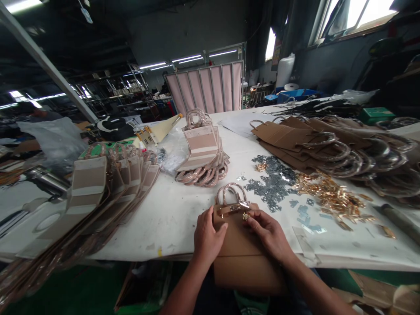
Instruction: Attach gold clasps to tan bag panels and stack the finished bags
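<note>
The right hand pinches a small gold piece at the front of a brown bag, whose left edge the left hand grips. The bag overhangs the white table; dark plates and gold fittings lie beyond, to the right.

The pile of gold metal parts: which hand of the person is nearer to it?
Right. The right hand, over the bag, is to the left of the pile; the left hand is farther away, at the bag's left edge.
</note>
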{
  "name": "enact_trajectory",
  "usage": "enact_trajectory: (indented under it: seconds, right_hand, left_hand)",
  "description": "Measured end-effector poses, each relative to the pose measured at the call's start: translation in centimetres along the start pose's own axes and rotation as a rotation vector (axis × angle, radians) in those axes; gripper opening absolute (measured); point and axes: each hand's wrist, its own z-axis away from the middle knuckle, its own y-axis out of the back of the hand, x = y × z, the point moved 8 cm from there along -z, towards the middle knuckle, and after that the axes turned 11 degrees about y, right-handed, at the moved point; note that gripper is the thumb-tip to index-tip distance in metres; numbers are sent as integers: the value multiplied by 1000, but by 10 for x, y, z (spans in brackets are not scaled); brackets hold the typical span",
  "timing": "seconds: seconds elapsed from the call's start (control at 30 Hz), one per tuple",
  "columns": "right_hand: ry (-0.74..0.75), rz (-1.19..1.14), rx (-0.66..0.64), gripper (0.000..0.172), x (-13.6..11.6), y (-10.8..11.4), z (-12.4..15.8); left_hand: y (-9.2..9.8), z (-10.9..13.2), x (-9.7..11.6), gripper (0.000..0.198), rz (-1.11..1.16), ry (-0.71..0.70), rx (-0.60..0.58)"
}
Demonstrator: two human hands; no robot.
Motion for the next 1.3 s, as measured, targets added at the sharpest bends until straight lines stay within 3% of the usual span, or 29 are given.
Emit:
enact_trajectory:
  seconds: [0.27, 0.37, 0.47, 0.57, 0.73, 0.97, 1.13, 1.3]
  right_hand:
    - [66, 81, 8, 48, -6, 3, 3]
    - [70, 83, 4, 46, -7, 3, 2]
    - [66, 57, -11, 43, -5, 2, 2]
    - [57, 38, -13, 43, -1, 2, 3]
    - [79, 110, -9, 43, 0, 3, 3]
    - [130, 273, -17, 32, -10, 0, -1]
    - [113, 307, -38, 30, -10, -4, -1]
    - [129, 338, -46, 25, -14, -7, 0]
  left_hand:
    - [2, -12, 22, 72, 64, 31, 27]
    - [1, -12, 12, 78, 145, 105, 21]
    - [-6, -12, -4, 81, 301, 236, -53]
    - [-16, -16, -6, 81, 424, 293, -133]
    - [-26, -30, 5, 64, 417, 294, -155]
    - [-22, -33, 17, 41, 455, 345, -181]
    - [-22, -28, 20, 44, 720, 398, -301]
    - [-45, -17, 22, 45, 1163, 584, -712]
